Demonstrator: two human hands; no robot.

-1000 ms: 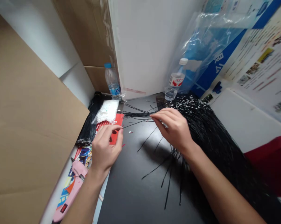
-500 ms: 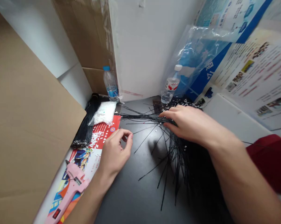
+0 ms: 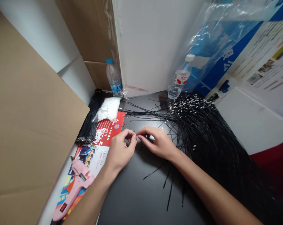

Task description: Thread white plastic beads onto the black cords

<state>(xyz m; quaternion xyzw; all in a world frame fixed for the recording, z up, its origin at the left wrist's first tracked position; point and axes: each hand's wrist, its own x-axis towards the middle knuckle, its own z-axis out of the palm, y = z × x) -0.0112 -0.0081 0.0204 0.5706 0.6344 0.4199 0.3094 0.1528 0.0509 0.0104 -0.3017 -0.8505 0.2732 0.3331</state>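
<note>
Over the dark tabletop, my left hand (image 3: 122, 149) and my right hand (image 3: 158, 142) meet fingertip to fingertip. My left thumb and forefinger are pinched together on something too small to make out. My right fingers are closed on what looks like a thin black wire (image 3: 139, 135), mostly hidden by them. Right of the hands lies a large heap of black wires (image 3: 209, 137), many with small white ends. Loose wires (image 3: 148, 113) stretch left across the table behind my hands.
At left, a pink glue gun (image 3: 73, 190) lies on printed sheets. Small white pieces (image 3: 102, 135) are scattered near a bag of white pieces (image 3: 108, 108) and a black wire bundle (image 3: 88, 122). Two bottles, one blue-capped (image 3: 114, 79) and one white-capped (image 3: 181, 78), stand behind. Cardboard (image 3: 33, 109) borders the left.
My right hand has come away from the wire heap, moving left and nearer to me, to meet my left hand. My left hand stays pinched in nearly the same place.
</note>
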